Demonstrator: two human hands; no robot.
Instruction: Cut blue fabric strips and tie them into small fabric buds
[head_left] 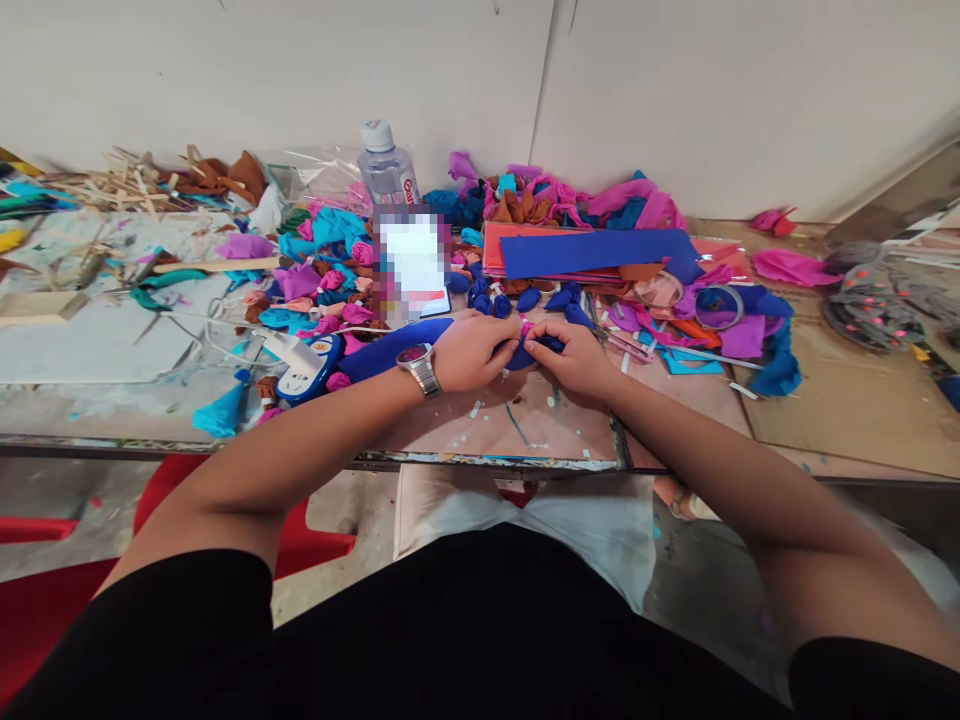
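My left hand (pixel 474 352) and my right hand (pixel 576 356) meet at the middle of the table, both closed on a small piece of dark blue fabric (pixel 528 352) with a bit of pink at its top. A silver wristwatch (pixel 420 366) sits on my left wrist. A strip of the same blue fabric (pixel 390 350) lies under my left wrist. Just behind my hands lie several small blue fabric buds (pixel 525 298).
Pink, turquoise and brown fabric scraps (pixel 330 275) cover the table's middle. A water bottle (pixel 387 170) stands at the back. Blue and red sheets (pixel 600 252) lie behind my right hand, tape rolls (pixel 718 306) to the right, a glue gun (pixel 304 368) to the left, wood sticks (pixel 127 185) far left.
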